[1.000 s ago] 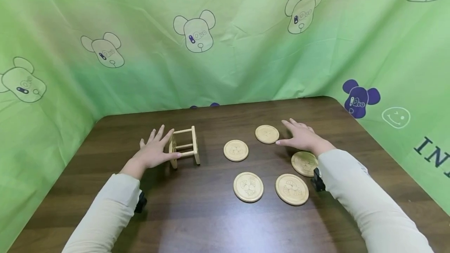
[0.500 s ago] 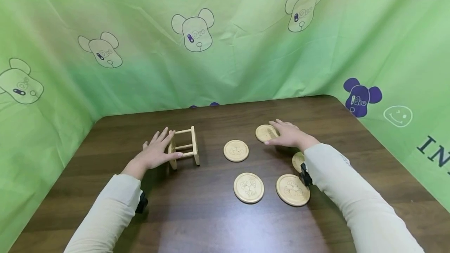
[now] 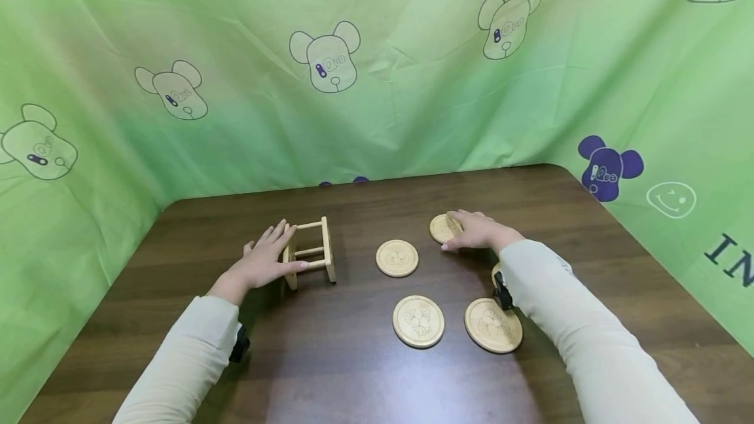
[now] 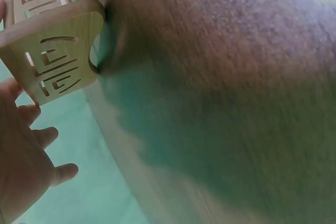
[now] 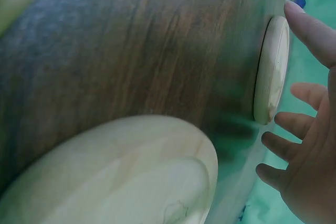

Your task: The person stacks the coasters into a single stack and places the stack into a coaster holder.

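On the left of the head view, a small wooden coaster rack (image 3: pixel 327 250) with rods stands on the table. My left hand (image 3: pixel 259 265) holds its left side panel between thumb and index finger. The left wrist view shows the slotted panel of the rack (image 4: pixel 63 59), the other fingers spread off it. My right hand (image 3: pixel 477 229) reaches over the farthest round wooden coaster (image 3: pixel 438 228), thumb at its near side and fingers at its far side. In the right wrist view this coaster (image 5: pixel 273 72) lies flat between the thumb and the spread fingers.
Between rack and right arm lie a coaster (image 3: pixel 397 258) and, nearer, another coaster (image 3: pixel 418 321) with a leaf carving. Below the right wrist lies a coaster (image 3: pixel 491 329); one more is mostly hidden by the cuff. Green printed cloth (image 3: pixel 412 129) hangs behind the table (image 3: pixel 341 358).
My right hand has moved left and down onto the far coaster, its sleeve now covering most of another coaster. The left hand stays at the rack, its fingers slightly closer in.
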Tool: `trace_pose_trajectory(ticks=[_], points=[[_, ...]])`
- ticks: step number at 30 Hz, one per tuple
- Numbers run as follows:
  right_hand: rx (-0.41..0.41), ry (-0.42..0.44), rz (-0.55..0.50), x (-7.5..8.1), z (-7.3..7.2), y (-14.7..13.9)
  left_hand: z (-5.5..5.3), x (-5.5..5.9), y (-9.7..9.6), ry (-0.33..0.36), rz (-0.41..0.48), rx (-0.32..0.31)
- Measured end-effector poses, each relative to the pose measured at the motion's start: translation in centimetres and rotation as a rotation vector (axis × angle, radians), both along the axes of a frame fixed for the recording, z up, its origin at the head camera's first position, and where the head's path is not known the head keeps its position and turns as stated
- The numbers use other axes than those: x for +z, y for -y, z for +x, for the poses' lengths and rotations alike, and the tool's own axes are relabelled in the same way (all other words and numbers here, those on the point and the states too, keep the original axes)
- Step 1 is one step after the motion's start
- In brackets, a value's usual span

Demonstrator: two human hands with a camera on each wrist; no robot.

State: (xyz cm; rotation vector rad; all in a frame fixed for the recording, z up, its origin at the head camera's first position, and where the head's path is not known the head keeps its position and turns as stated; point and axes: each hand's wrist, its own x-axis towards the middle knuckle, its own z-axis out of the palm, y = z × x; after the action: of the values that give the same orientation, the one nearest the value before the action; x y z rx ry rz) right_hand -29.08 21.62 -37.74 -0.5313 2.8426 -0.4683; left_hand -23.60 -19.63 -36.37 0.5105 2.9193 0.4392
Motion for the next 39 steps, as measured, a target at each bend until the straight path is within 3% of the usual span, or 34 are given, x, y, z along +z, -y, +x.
trace_pose_trajectory(ticks=[9,16,39], points=[[0.039,-0.018,0.010,-0.4,-1.0,0.9,-0.1,0.3,0.0,0.082,0.099,-0.006],[0.045,-0.042,0.038,-0.5,-1.2,1.5,-0.1,0.4,-0.1,0.140,0.119,-0.018],[0.084,-0.092,0.004,-0.7,-0.9,1.3,-0.5,-0.5,0.1,0.071,0.120,-0.033]])
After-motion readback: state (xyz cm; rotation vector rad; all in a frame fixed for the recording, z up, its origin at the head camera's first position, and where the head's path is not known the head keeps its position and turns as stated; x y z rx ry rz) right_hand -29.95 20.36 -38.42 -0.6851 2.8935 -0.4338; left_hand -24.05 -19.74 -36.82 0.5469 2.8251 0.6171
